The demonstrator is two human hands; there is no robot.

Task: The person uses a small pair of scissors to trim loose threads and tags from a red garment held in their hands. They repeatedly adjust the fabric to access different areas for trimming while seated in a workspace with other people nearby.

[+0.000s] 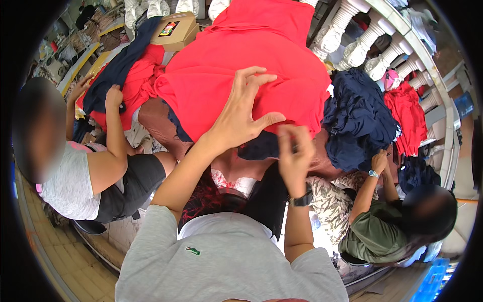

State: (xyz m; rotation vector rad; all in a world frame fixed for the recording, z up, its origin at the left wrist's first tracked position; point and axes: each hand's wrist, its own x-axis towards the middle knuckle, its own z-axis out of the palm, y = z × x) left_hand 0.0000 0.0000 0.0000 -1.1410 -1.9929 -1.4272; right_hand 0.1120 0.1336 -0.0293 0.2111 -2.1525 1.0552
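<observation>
My left hand (240, 111) is raised over a large pile of red cloth (251, 48), its thumb and fingers apart and nothing in them. To its right and slightly nearer, my right hand (297, 153) is smeared by motion. Its fingers look bent, but I cannot tell whether they hold anything. A dark watch (302, 199) circles that wrist. Both hands are at the near edge of the red pile, where a piece of navy cloth (259, 149) shows beneath. Whether either hand touches the red cloth cannot be made out.
A co-worker (75, 176) at left handles navy cloth (111, 75) over red cloth. At right, another co-worker (377, 229) reaches into a heaped navy pile (358, 113), with red cloth (405, 116) beyond. A cardboard box (176, 31) and white balusters (382, 63) line the far side.
</observation>
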